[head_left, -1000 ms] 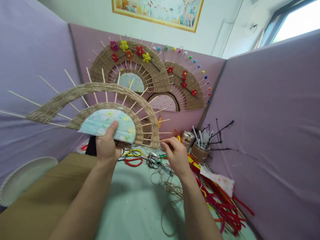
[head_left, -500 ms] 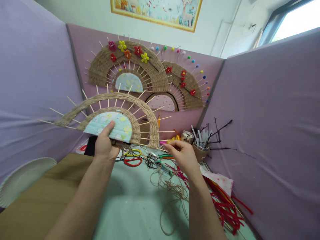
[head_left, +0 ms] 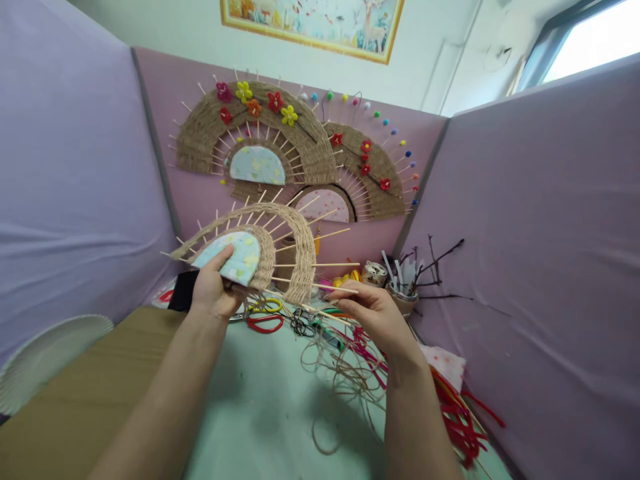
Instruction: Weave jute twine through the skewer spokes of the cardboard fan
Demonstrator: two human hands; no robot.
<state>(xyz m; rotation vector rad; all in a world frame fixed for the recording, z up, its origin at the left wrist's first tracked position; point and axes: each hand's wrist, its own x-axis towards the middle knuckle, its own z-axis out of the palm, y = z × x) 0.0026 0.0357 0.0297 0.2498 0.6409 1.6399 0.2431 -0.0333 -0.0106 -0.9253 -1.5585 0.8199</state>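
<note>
My left hand (head_left: 216, 283) is closed on a half-round woven fan (head_left: 303, 260), its thumb on the light blue flowered fabric (head_left: 243, 257) at the centre. Thin wooden sticks radiate from that fabric through an inner and an outer band of woven twine. Beside the fan's right end, my right hand (head_left: 373, 307) pinches a strand of twine close to the lowest sticks. The strand itself is thin and partly hidden by the fingers. Loose twine (head_left: 350, 377) lies in loops on the table below this hand.
Scissors with red and yellow handles (head_left: 265, 323) lie on the green table (head_left: 270, 400). Red fuzzy stems (head_left: 463, 427) are at the right, below a pot of twigs and clear sticks (head_left: 401, 297). Two finished-looking fans (head_left: 260, 127) decorated with flowers hang on the back panel.
The fan has turned, its left end swinging inward and its right sticks now pointing more toward me. My right hand has shifted slightly right and down.
</note>
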